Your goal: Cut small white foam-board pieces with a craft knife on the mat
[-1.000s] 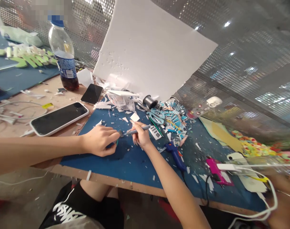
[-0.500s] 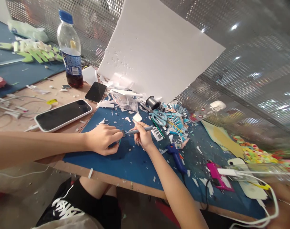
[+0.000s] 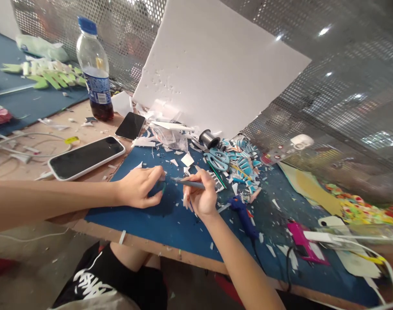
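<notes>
My left hand point(image 3: 140, 187) is over the blue mat point(image 3: 180, 228), its thumb and fingers closed around a small piece with a teal edge point(image 3: 164, 187). Most of that piece is hidden by the fingers. In my right hand point(image 3: 203, 196) is a slim grey pen-like craft knife point(image 3: 193, 184), its thin tip pointing left at the left hand. A small gap separates the tip from the left fingers. White foam scraps point(image 3: 187, 159) lie just beyond both hands.
Blue-handled scissors point(image 3: 218, 159), a wire spool point(image 3: 209, 138) and a heap of blue-white scraps point(image 3: 244, 159) lie behind. A blue glue gun point(image 3: 244, 217) is right of my forearm. Phones point(image 3: 86, 158) and a cola bottle point(image 3: 97, 82) stand left. A white board point(image 3: 215, 64) leans behind.
My right hand has drawn back a little to the right with the knife, widening the gap to my left hand. The left hand has turned slightly, and the dark piece at its fingertips shows less.
</notes>
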`<action>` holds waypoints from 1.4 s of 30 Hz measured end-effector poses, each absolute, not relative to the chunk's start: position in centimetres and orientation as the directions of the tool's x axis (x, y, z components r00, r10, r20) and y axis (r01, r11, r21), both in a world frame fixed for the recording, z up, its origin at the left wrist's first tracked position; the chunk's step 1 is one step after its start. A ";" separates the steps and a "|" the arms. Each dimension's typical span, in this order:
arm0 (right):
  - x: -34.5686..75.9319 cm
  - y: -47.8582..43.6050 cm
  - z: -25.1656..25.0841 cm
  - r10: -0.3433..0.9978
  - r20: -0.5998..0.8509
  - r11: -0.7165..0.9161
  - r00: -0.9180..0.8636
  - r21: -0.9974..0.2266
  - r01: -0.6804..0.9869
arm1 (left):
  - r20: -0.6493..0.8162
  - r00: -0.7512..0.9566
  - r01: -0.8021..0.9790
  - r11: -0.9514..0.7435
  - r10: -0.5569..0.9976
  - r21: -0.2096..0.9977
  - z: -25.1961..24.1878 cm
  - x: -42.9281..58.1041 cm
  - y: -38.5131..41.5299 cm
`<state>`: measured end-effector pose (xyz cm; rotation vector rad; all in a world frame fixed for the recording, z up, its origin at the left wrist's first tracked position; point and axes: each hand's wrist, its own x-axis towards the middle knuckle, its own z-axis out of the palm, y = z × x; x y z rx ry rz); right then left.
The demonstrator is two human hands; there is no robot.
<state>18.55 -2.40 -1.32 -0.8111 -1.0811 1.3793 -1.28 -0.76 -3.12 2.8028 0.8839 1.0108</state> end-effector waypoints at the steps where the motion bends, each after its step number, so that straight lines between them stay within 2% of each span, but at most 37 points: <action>1: 18.5 -2.5 -1.4 0.985 0.119 0.068 -0.124 -0.933 -0.353 | 0.575 0.626 0.504 -0.836 0.527 0.217 -3.1 -1.3 -0.7; 8: 18.5 -2.8 -1.1 0.984 0.066 0.037 -0.166 -0.984 -0.172 | 0.581 0.662 0.429 -0.875 0.473 0.224 -3.1 -1.5 -0.7; 16: 19.5 -3.0 -1.3 0.970 0.130 0.094 -0.205 -0.980 -0.175 | 0.656 0.678 0.316 -0.937 0.332 0.148 -2.3 -1.3 -2.4; 19: 18.9 -3.7 -1.8 0.963 0.099 0.051 -0.250 -0.980 -0.192 | 0.696 0.628 0.277 -0.936 0.348 0.218 -2.7 -1.3 -2.8; 21: 18.2 -4.4 -2.1 0.947 0.052 -0.019 -0.317 -0.976 -0.216 | 0.705 0.605 0.206 -0.928 0.371 0.311 -3.0 -1.4 -3.0; 23: 17.5 -5.2 -2.1 0.932 0.072 -0.024 -0.355 -0.966 -0.258 | 0.718 0.592 0.111 -0.920 0.366 0.377 -3.2 -1.4 -3.2; 27: 16.7 -6.0 -1.5 0.895 0.219 0.144 -0.388 -0.966 -0.214 | 0.726 0.614 -0.139 -0.863 0.309 0.485 -3.2 -1.4 -3.4; 29: 16.5 -6.0 -1.1 0.878 0.266 0.216 -0.398 -0.962 -0.166 | 0.702 0.633 -0.178 -0.821 0.327 0.543 -3.2 -1.4 -3.5; 37: 17.2 -4.5 -1.0 0.876 0.344 0.359 -0.339 -0.933 -0.018 | 0.598 0.607 0.069 -0.784 0.524 0.617 -3.6 -1.1 -1.7; 38: 17.5 -4.1 -1.2 0.878 0.353 0.378 -0.322 -0.926 0.017 | 0.637 0.552 0.154 -0.817 0.538 0.556 -3.7 -1.0 -1.0; 40: 18.3 -2.9 -1.5 0.924 0.353 0.368 -0.150 -0.926 0.085 | 0.730 0.486 0.356 -0.871 0.481 0.337 -3.9 -1.1 0.4; 42: 19.4 -1.4 -1.8 0.928 0.349 0.347 0.130 -0.937 0.033 | 0.683 0.512 0.556 -0.807 0.521 0.199 -3.9 -1.3 1.6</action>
